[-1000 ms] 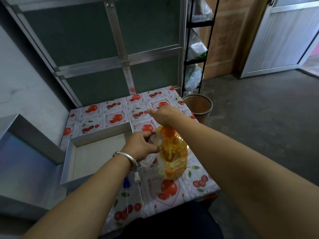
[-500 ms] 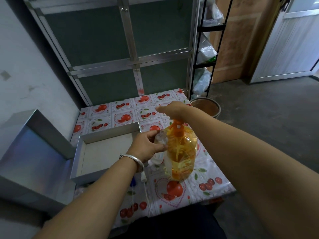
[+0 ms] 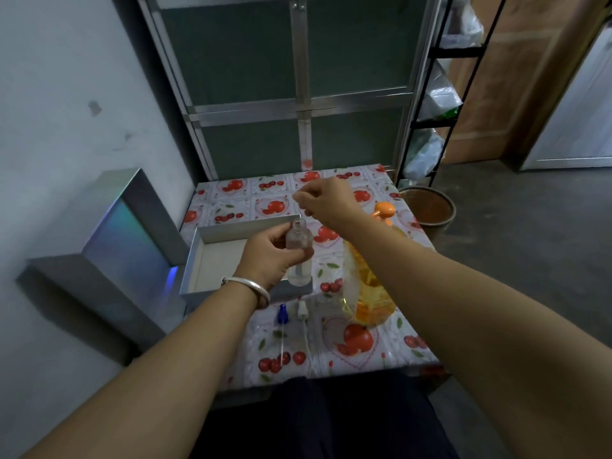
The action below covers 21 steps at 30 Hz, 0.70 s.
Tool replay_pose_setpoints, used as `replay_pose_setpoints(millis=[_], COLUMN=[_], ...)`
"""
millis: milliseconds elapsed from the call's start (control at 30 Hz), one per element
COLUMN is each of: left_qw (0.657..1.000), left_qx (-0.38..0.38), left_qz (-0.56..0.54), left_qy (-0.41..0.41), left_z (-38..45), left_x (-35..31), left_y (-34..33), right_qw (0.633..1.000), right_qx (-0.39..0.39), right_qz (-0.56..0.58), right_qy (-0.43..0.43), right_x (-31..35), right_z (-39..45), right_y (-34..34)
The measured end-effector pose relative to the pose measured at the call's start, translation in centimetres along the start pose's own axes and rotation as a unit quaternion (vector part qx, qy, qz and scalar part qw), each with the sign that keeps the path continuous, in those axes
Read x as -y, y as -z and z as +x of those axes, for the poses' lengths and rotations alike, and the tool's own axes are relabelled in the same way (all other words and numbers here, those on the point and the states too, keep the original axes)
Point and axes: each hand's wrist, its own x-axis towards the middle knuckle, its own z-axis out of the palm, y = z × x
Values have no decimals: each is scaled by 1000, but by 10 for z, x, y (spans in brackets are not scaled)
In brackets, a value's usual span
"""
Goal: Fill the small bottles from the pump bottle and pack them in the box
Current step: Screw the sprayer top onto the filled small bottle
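The small bottle (image 3: 299, 251), uncapped, is pinched upright in the left hand (image 3: 270, 256) fingers while the right hand (image 3: 326, 202), loosely curled and empty, hovers above, so capping with a spray top (image 3: 302, 309) looks next.

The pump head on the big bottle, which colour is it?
Orange; the pump head shows clearly in the head view, behind the right forearm.

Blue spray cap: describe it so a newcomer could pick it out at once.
On the fruit-print table, look just in front of the grey box, below the left hand. Two spray caps lie side by side; the blue cap is the left one, the white cap the right.
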Motion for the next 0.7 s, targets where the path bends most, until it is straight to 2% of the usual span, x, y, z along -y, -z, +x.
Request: replay_pose_setpoints(millis=[200,433,533,700], left_qw=[998,993,992,993], left_qx=[-66,-118,-122,-117], left_qz=[4,19,7,-11], left_qy=[1,5,1,7], left_z=[-15,-23,-25,-24], left_x=[25,54,66,84], left_y=[37,65,68,61], right_qw=[999,996,996,984], right_qx=[-5,49,57,80], right_qz=[46,38,4,-86], right_qy=[-23,-67,-72,-131], right_x=[-5,-25,-38,-72], right_z=[-14,-22,-25,-26], right_y=[-46,-97,-112,-125])
